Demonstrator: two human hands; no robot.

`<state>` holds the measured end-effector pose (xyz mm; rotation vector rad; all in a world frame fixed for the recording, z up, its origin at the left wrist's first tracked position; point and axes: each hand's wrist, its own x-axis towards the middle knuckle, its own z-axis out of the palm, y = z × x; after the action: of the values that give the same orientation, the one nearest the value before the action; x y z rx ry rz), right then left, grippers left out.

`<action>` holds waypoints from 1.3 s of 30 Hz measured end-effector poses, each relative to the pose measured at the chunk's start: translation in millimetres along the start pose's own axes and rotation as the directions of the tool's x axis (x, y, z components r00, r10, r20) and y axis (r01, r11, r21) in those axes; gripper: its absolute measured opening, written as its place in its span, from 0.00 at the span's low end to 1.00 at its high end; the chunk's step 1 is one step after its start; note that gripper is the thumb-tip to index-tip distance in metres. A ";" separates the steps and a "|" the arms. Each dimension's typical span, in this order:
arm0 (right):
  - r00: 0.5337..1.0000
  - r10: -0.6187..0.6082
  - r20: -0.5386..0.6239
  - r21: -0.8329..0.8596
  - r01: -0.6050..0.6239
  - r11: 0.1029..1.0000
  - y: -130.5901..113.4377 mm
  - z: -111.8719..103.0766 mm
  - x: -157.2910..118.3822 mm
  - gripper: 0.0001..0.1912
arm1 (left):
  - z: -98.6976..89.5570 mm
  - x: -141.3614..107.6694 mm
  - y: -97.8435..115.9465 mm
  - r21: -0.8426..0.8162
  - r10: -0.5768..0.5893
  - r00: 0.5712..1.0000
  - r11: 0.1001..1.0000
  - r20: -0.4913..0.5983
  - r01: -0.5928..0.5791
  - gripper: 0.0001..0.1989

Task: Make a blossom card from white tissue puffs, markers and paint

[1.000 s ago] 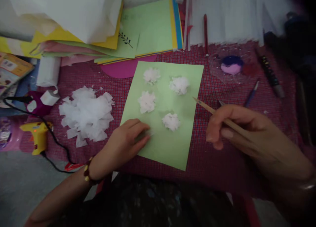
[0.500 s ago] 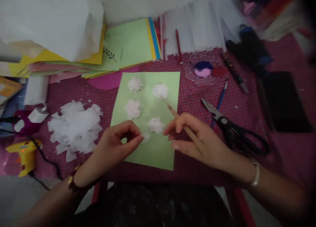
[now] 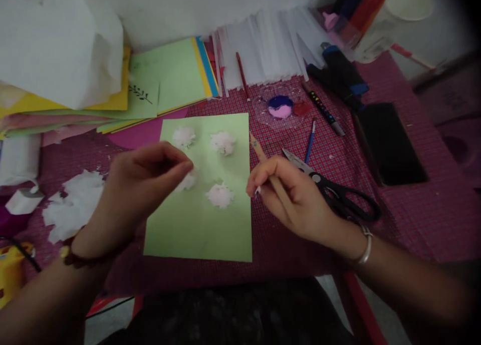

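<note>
A light green sheet (image 3: 199,237) lies on the table with several ruffled white paper puffs on it, among them a lower right puff (image 3: 220,195) and an upper right puff (image 3: 223,142). My left hand (image 3: 131,195) is raised over the sheet's left side, thumb and fingers pinched; what they hold, if anything, is hidden. It partly covers another puff (image 3: 187,181). Right of the sheet, my right hand (image 3: 300,202) is closed around a slim wooden stick (image 3: 281,194) slanting up to the left. A small white paper scrap (image 3: 258,190) shows at its fingertips.
White paper pieces (image 3: 77,200) are heaped at left, near a yellow glue gun (image 3: 11,272). Black-handled scissors (image 3: 345,197), a blue paintbrush (image 3: 310,140), a paint palette (image 3: 280,106) and a black phone (image 3: 391,144) lie at right. Coloured sheets (image 3: 176,74) are stacked behind.
My left hand has risen, and the small white piece at its fingertips no longer shows there. A white scrap now shows at my right fingertips. The view has shifted to the right.
</note>
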<state>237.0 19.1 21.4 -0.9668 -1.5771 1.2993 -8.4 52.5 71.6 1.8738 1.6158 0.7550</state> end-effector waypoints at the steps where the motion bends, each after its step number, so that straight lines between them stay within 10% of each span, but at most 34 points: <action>1: 1.000 0.001 -0.021 0.010 -0.001 1.000 0.6 -3.4 1.6 0.04 | 1.5 6.8 -5.4 0.117 0.114 0.989 0.988 -0.090 -0.103 0.03; 4: 0.997 0.062 -0.049 0.044 -0.059 0.997 4.0 -9.2 6.7 0.01 | 14.7 21.3 -17.8 0.297 0.362 0.931 0.896 -0.054 -0.331 0.04; 12: 0.959 0.282 -0.015 0.065 -0.280 0.958 15.0 -8.4 16.6 0.07 | 40.4 24.0 -3.2 -0.082 0.223 0.893 0.975 0.390 -0.208 0.07; 18: 0.986 0.167 -0.021 -0.050 -0.168 0.984 15.4 -2.4 13.8 0.09 | 56.3 14.3 14.2 -0.042 0.360 0.866 0.928 0.348 -0.369 0.10; 23: 0.999 0.042 -0.021 -0.182 -0.046 0.982 13.9 -0.9 11.6 0.11 | 62.1 9.4 15.1 -0.129 0.164 0.918 0.984 0.362 -0.125 0.07; 31: 0.999 0.043 -0.028 -0.157 -0.047 0.987 16.3 1.3 11.9 0.11 | 54.6 15.5 19.0 -0.314 -0.064 0.798 0.898 0.599 0.308 0.08; 34: 0.997 0.064 -0.053 -0.138 -0.071 0.988 17.7 -0.9 12.3 0.10 | 44.4 19.8 18.4 -0.254 -0.032 0.834 0.945 0.551 0.204 0.08; 39: 0.989 0.128 -0.069 0.023 -0.127 0.992 15.1 -10.6 11.7 0.07 | 36.3 30.4 -6.1 0.206 0.264 0.947 0.932 0.182 -0.299 0.06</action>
<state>243.6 35.9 9.0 -1.1056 -1.4673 1.3496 17.2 81.7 43.9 2.3072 1.4045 0.5381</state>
